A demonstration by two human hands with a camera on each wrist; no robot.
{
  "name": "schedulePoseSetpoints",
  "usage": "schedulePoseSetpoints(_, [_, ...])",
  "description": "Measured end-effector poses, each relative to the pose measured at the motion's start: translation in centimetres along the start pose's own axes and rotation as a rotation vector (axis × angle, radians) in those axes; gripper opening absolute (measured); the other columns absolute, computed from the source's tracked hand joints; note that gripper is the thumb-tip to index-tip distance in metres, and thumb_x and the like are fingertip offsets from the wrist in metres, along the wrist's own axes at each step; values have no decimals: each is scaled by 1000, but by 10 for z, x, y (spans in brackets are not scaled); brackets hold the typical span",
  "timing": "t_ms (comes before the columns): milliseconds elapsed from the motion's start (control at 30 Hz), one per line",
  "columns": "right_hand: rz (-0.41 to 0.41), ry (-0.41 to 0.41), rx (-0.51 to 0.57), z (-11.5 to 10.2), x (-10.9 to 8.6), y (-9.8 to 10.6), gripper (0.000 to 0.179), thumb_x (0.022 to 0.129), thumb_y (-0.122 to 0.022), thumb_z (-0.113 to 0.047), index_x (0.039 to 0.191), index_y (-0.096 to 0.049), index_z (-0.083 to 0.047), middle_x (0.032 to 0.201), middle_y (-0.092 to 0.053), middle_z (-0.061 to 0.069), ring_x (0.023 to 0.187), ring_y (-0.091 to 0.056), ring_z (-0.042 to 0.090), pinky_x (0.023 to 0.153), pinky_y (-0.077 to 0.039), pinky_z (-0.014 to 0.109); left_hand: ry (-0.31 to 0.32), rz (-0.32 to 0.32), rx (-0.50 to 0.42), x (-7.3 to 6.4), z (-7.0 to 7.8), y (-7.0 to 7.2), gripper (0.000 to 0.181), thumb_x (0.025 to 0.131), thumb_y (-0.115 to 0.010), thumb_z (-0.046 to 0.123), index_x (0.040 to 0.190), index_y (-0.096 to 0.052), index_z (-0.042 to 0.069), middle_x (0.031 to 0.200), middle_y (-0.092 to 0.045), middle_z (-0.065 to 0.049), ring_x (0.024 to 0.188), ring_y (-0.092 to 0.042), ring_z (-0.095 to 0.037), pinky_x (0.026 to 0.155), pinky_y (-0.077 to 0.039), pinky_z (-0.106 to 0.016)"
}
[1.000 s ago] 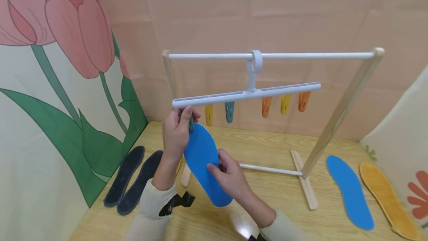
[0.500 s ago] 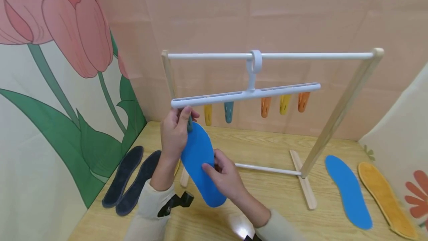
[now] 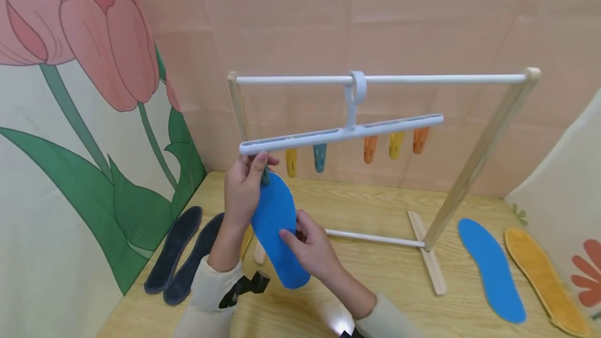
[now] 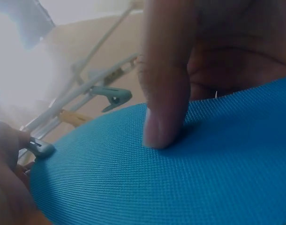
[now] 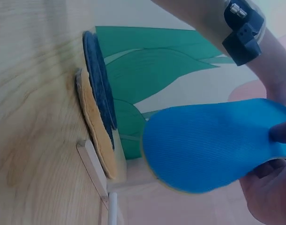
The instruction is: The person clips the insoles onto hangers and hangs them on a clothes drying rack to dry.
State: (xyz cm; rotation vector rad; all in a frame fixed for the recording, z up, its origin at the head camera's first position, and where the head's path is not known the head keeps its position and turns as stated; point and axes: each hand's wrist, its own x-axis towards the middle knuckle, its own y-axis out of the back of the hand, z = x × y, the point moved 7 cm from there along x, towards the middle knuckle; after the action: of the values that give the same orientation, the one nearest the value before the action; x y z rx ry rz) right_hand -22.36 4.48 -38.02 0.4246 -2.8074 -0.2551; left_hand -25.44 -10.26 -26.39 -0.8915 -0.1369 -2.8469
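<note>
My left hand [image 3: 242,186] pinches a green clip [image 3: 265,175] under the left end of a white clip hanger [image 3: 347,133]. A blue insole [image 3: 278,218] hangs slanting below that clip, its upper tip at the clip's lower end. Whether the clip bites the insole cannot be told for certain. With thumb on the face and fingers behind, my right hand [image 3: 313,244] grips the insole's right edge. In the left wrist view the right thumb presses the insole [image 4: 133,178], and the left fingers touch the clip [image 4: 41,148]. The insole's lower end [image 5: 180,145] is free in the right wrist view.
The hanger hooks over a white rod [image 3: 436,79] on a wooden stand [image 3: 479,166]. Several clips [image 3: 370,149] hang along it. Right of the stand lie a blue insole [image 3: 492,270] and a yellow insole [image 3: 544,278]. Dark insoles [image 3: 173,249] and another yellow one [image 5: 94,122] lie left.
The insole's lower end and my right hand have shifted slightly left. The hanger has moved slightly left too. My left hand keeps its pinch on the clip.
</note>
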Motion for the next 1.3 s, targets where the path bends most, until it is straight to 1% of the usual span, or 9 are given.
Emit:
schedulePoseSetpoints(233, [-47, 58, -119, 4, -1, 4, 38, 102, -62, -16, 138, -53, -7, 121, -72, 12, 107, -71, 27, 93, -56, 47, 49, -34, -41, -2, -4, -1, 32, 106, -53, 26, 126, -60, 2, 109, -71, -17, 95, -62, -19, 88, -48, -27])
schedulePoseSetpoints(400, [-13, 84, -214, 7, -2, 14, 41, 99, -64, -7, 139, -54, -6, 121, -71, 11, 108, -70, 26, 93, -57, 42, 64, -39, -21, -1, -7, 0, 32, 106, -54, 26, 127, -60, 3, 111, -71, -16, 100, -61, -20, 90, -47, -28])
schedulePoseSetpoints(500, [17, 75, -228, 10, -1, 21, 41, 98, -65, -4, 137, -55, -7, 123, -70, 10, 109, -69, 25, 94, -56, 41, 68, -44, -2, 0, -7, 1, 32, 106, -54, 27, 127, -59, 4, 113, -71, -15, 107, -62, -21, 92, -47, -29])
schedulePoseSetpoints(633, [50, 44, -233, 14, -2, 31, 39, 98, -65, -3, 136, -58, -11, 123, -70, 6, 111, -68, 22, 96, -55, 40, 60, -39, 27, 1, -6, 2, 31, 106, -55, 27, 124, -60, 4, 114, -71, -14, 108, -62, -22, 87, -46, -29])
schedulePoseSetpoints(733, [69, 34, -235, 16, -3, 39, 38, 98, -65, -3, 134, -59, -11, 123, -70, 4, 111, -67, 21, 96, -55, 40, 54, -30, 45, 1, -6, 4, 29, 105, -56, 26, 122, -61, 3, 114, -71, -14, 103, -60, -21, 80, -43, -29])
schedulePoseSetpoints(833, [80, 36, -237, 18, -5, 47, 37, 98, -65, -3, 134, -59, -10, 123, -70, 5, 111, -68, 22, 97, -55, 40, 61, -29, 52, 2, -7, 4, 28, 105, -58, 26, 121, -62, 3, 113, -71, -14, 100, -59, -20, 78, -43, -28])
schedulePoseSetpoints(967, [95, 33, -248, 21, -10, 59, 36, 98, -65, -4, 133, -59, -9, 123, -70, 6, 111, -68, 23, 96, -55, 40, 85, -35, 49, 1, -11, 4, 29, 104, -59, 25, 122, -62, 3, 116, -70, -16, 99, -59, -19, 80, -44, -28])
schedulePoseSetpoints(1133, [116, 32, -273, 25, -16, 76, 35, 98, -65, -5, 132, -60, -8, 123, -70, 7, 111, -68, 24, 96, -55, 39, 110, -37, 61, 1, -16, 5, 33, 103, -60, 28, 125, -62, 4, 115, -69, -13, 98, -59, -18, 83, -46, -30])
schedulePoseSetpoints(1300, [128, 42, -310, 28, -24, 93, 34, 98, -65, -4, 132, -59, -7, 124, -70, 10, 112, -68, 26, 95, -55, 37, 108, -49, 62, 1, -16, 3, 35, 102, -61, 28, 128, -62, 3, 113, -68, -14, 99, -59, -21, 87, -48, -35])
